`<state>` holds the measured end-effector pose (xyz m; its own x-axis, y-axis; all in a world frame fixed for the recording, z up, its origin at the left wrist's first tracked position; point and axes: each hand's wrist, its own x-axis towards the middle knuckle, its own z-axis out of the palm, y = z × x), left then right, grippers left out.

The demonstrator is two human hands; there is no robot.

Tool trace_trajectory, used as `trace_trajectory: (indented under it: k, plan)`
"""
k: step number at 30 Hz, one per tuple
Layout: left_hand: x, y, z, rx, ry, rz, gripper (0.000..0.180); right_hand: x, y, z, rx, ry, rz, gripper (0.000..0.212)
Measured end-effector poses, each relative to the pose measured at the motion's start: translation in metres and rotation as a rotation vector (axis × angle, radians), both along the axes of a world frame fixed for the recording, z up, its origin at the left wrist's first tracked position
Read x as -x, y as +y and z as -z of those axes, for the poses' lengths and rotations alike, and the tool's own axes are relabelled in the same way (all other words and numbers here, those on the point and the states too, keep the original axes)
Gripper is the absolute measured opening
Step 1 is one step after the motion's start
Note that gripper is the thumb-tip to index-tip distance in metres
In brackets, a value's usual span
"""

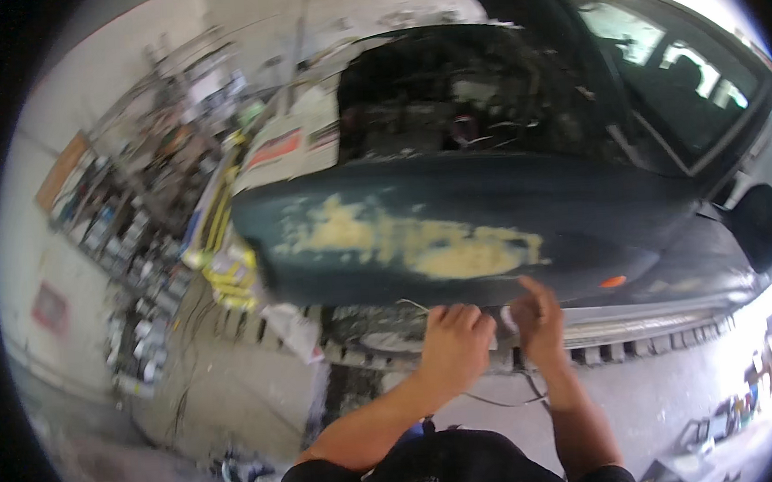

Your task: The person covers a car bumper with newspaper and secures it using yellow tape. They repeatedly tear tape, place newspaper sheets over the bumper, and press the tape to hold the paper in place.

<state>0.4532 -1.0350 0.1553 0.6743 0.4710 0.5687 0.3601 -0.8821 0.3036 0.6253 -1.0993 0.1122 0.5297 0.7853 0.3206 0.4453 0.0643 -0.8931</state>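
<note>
In front of me is a dark green car fender with uneven yellowish filler patches along its side. My left hand is closed just below the fender's lower edge. A thin pale strip sticks out past its knuckles, and a bit of something whitish shows by its fingers; what it grips is mostly hidden. Close on the right is my right hand, its fingers raised and apart near the lower end of the filler. It is slightly blurred, with a pale spot by its thumb that I cannot make out.
Masking paper and yellow-striped sheeting cover the car's front end. Its hood is up over the dark engine bay. An orange side marker and the side mirror lie rightward. Cluttered shelves stand left; a cable lies on the floor.
</note>
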Motion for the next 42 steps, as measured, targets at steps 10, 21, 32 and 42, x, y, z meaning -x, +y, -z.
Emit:
trace_trajectory:
  k: [10, 21, 32, 42]
  plan:
    - [0.173, -0.1, 0.038, 0.284, -0.178, -0.296, 0.012, 0.098, 0.008, 0.011, 0.32, 0.033, -0.738, 0.041]
    - [0.358, -0.145, 0.061, 0.473, -0.251, -0.874, 0.008, 0.303, 0.082, 0.023, 0.347, -0.575, -1.261, 0.057]
    - [0.499, -0.095, 0.072, 0.498, -0.188, -1.107, 0.01, 0.485, 0.192, 0.084, 0.207, -0.612, -1.483, 0.062]
    - [0.661, 0.087, 0.061, 0.574, -0.043, -1.296, 0.01, 0.797, 0.398, 0.125, 0.775, 0.713, -1.446, 0.046]
